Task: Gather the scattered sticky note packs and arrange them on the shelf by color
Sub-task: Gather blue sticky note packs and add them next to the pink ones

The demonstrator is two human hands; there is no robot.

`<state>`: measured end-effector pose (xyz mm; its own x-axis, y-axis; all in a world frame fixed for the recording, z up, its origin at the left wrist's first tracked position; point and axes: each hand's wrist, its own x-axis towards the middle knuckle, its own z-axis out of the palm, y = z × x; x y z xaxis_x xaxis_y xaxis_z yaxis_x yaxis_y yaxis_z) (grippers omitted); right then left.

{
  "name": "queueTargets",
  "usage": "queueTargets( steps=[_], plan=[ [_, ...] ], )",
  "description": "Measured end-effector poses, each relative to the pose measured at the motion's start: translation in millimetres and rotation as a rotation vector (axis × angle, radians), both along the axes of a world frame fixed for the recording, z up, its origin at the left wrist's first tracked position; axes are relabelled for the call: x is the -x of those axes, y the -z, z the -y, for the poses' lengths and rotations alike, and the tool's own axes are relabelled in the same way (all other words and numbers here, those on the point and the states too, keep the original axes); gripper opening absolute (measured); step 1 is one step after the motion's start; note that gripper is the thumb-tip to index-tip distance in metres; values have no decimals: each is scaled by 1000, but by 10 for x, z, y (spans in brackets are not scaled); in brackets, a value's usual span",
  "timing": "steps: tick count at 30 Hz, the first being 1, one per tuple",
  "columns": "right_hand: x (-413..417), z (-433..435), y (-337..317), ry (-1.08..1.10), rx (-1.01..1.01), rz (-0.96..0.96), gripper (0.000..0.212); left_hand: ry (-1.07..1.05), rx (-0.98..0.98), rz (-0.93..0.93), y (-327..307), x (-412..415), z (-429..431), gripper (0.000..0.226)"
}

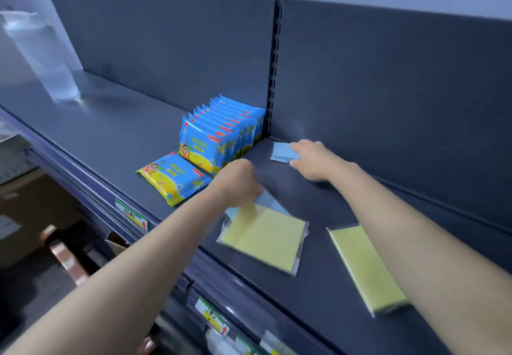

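Grey shelf (110, 132): wipe packs (221, 135) near blue note pack (280, 153), bottle (41, 58) far left

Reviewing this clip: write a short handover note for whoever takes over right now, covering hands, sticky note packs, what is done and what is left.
The left grip curls on the front blue plastic-wrapped sticky note pack, which overlaps the square yellow wrapped pack.
The right grip pinches the rear blue wrapped pack on the dark grey shelf, near its back panel.
The second yellow wrapped pack lies apart at the right.
Done: no colour group formed yet.
Left: bring the blues together, then the yellows.
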<state>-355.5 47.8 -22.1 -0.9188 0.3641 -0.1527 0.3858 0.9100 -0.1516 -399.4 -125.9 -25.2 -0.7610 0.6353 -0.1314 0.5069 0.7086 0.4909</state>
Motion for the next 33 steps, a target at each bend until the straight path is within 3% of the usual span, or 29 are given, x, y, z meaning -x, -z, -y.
queueTargets(
  steps=[5,10,13,16,19,22,26,29,33],
  plan=[
    [111,6,1,23,-37,28,40,-175,-170,12,-82,102,67,8],
    [158,1,-1,72,-4,29,53,-175,-347,256,-170,67,166,38],
    [147,22,-10,84,60,-20,65,-151,-573,271,-208,45,184,20],
    [73,40,-46,56,88,-97,48,-192,-720,247,-231,2,216,11],
    [-60,91,-138,104,111,-219,35,-211,-787,162,-250,-51,238,20],
    [-223,135,-258,136,7,-317,30,-168,-835,56,-302,-110,244,10],
    [-605,200,-442,273,-81,-441,24,-28,-840,-59,-365,-223,264,17],
    [-1003,322,-530,392,-129,-472,25,62,-842,-54,-373,-347,303,28],
    [-1549,615,-543,532,-165,-484,25,150,-874,0,-339,-580,355,14]
  ],
)
